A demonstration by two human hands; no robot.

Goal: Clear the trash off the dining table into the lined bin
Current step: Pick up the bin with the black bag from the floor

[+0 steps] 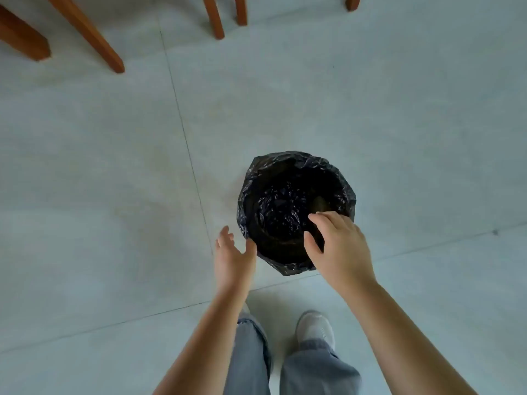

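The floor [370, 109] is laid with large pale grey tiles, matte with faint mottling. One thin dark grout line [182, 129] runs from the far edge toward the near side, slanting slightly right; another crosses it low in the view, rising to the right. Along the far edge stand reddish-brown wooden legs [85, 32]: two thick ones at the far left corner, two slimmer ones [225, 15] near the middle, one at the right. Light is soft and even.

Glossy crinkled black plastic bin liner [296, 178]; smooth pale floor tiles [399, 109]; wooden furniture legs [94, 38]
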